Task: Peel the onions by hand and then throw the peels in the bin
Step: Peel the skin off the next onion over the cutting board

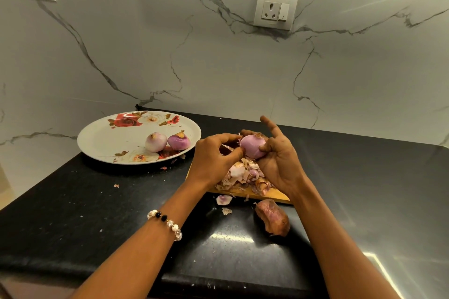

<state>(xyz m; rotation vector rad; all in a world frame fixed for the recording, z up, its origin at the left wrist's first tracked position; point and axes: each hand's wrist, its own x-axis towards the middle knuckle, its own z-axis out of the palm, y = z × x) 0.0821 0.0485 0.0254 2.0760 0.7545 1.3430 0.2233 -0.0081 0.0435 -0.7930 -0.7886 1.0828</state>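
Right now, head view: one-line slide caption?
Both hands peel an onion above a board heaped with peels.

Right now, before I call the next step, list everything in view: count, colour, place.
plate: one, white with red roses, far left of counter
peeled onions: two, pale purple, on the plate
held onion: one, purple, between both hands, above the board
cutting board: one, wooden, centre of counter
peel pile: one heap, pink-brown, on the board
large peel: one, brown, on counter before the board
counter: one, black
sockets: two, white, on marble wall
bracelet: one, beaded, left wrist
left hand: pinches skin at the onion
right hand: grips the onion
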